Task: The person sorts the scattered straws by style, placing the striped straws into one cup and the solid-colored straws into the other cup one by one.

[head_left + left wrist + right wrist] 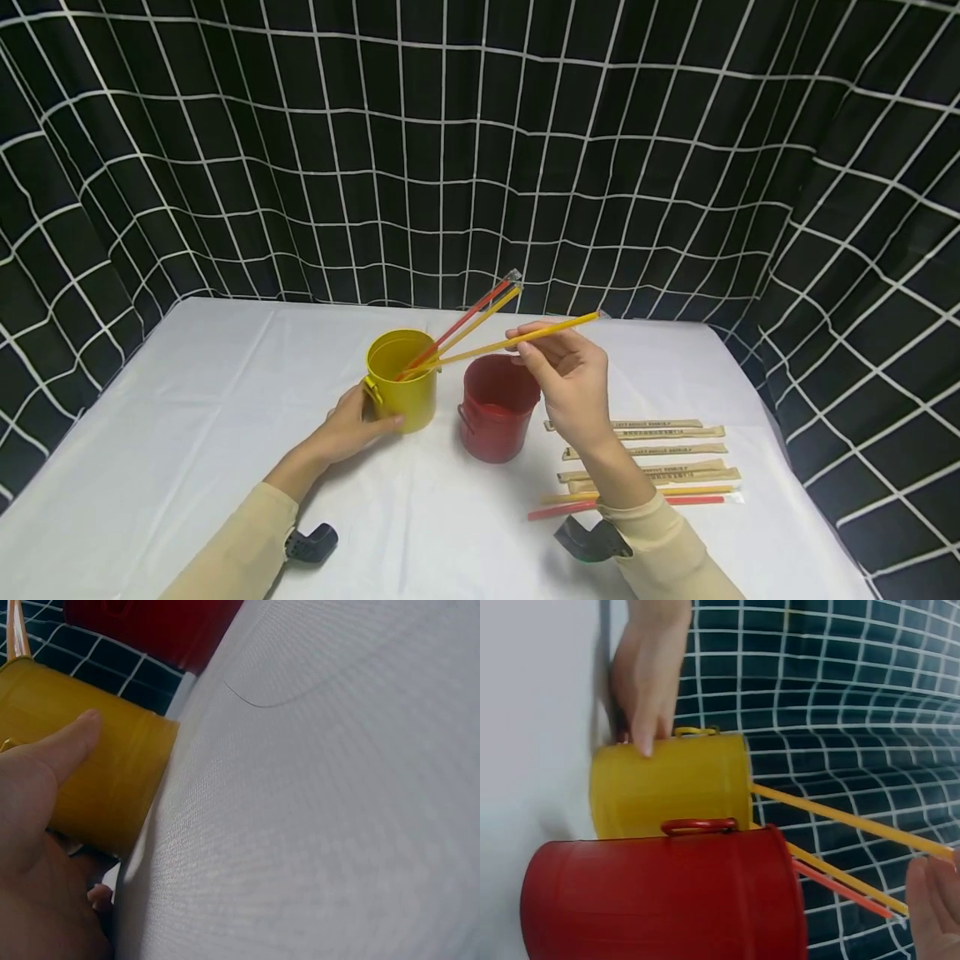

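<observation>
My left hand [348,433] grips the yellow bucket [411,408] from its left side, thumb across the front; in the left wrist view the thumb lies along the bucket wall [124,769]. Between the fingertips and thumb of my right hand [573,392], a yellow drinking straw [562,327] is pinched, slanting down to the left with its lower end inside the yellow bucket's mouth. A red straw [472,312] and another yellow straw [485,316] lean out of the same bucket towards the upper right. Most right fingers are out of the right wrist view.
The red bucket [495,442] stands just right of the yellow one, below my right hand. Several paper-wrapped straws [671,432] lie at the right, partly under my right forearm, with a yellow straw [697,491] and a red straw [697,501] nearer me. A grid-patterned cloth [480,150] hangs behind.
</observation>
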`<state>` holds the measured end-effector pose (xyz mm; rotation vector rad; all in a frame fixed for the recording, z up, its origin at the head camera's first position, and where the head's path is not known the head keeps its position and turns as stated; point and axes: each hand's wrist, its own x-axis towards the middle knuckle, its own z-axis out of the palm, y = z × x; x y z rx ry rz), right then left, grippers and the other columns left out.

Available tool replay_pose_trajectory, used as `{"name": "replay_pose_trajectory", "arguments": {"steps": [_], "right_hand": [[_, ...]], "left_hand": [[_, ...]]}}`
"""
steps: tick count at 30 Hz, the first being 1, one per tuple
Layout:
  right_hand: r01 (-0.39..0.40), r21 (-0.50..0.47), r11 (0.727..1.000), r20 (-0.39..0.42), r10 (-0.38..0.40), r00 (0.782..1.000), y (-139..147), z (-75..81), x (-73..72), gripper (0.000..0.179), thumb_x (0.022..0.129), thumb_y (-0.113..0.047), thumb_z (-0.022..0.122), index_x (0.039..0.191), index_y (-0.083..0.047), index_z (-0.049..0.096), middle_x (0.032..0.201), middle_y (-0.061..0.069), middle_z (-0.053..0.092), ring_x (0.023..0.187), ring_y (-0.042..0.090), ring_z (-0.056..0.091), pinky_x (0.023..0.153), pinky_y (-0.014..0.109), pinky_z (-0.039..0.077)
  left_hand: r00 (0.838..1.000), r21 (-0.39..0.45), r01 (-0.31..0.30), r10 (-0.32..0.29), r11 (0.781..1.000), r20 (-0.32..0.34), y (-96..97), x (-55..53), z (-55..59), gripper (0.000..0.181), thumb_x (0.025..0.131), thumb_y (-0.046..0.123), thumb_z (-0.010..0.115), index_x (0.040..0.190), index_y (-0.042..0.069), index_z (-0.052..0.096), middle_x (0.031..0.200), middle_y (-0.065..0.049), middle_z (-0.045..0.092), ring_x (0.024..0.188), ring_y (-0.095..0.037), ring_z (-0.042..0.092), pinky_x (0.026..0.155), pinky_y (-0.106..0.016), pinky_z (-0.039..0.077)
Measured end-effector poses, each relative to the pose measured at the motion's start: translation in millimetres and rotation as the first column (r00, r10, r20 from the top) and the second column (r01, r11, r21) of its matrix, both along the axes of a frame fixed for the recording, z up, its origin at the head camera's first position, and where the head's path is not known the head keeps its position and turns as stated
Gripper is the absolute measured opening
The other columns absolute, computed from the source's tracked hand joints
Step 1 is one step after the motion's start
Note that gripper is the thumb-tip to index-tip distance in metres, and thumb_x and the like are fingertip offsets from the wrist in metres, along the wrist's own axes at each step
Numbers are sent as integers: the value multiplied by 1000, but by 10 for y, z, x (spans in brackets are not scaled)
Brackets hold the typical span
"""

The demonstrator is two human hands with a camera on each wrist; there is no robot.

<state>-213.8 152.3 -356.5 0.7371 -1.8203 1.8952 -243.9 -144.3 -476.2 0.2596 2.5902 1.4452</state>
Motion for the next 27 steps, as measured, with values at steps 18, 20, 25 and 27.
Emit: {"name": "replay_pose_trajectory", "arguments": {"steps": [18,20,25,27], "right_hand": [[61,121,991,165,-81,983,-20,-61,-14,22,99,-2,58,113,13,67,86,-7,73,77,8,65,63,19,52],[30,102,994,181,-48,982,-21,-55,-6,24,100,-4,57,114,14,65,88,-8,74,79,7,67,65,18,53],[-83,66,994,258,63,964,-44,-36,-2,30,102,-6,55,124,13,61,97,-9,76,89,7,71,74,20,59],[-137,50,989,294,116,949,-58,-26,-6,37,102,-6,53,134,11,55,105,-9,76,95,7,72,80,22,61]], "left_hand": [[1000,-8,-7,8,1000,27,7,-3,-20,96,88,45,74,161,11,22,168,-16,26,157,-39,17,125,-68,6],[1000,3,-6,6,1000,16,12,-5,-30,93,88,42,75,160,12,25,167,-14,28,157,-38,19,126,-67,7],[1000,23,10,-9,1000,-18,15,-21,-29,87,88,38,76,158,12,30,165,-13,34,156,-35,23,127,-61,14],[1000,21,9,-9,1000,-21,7,-26,-20,87,88,39,76,158,12,30,164,-13,34,156,-36,24,127,-62,14]]}}
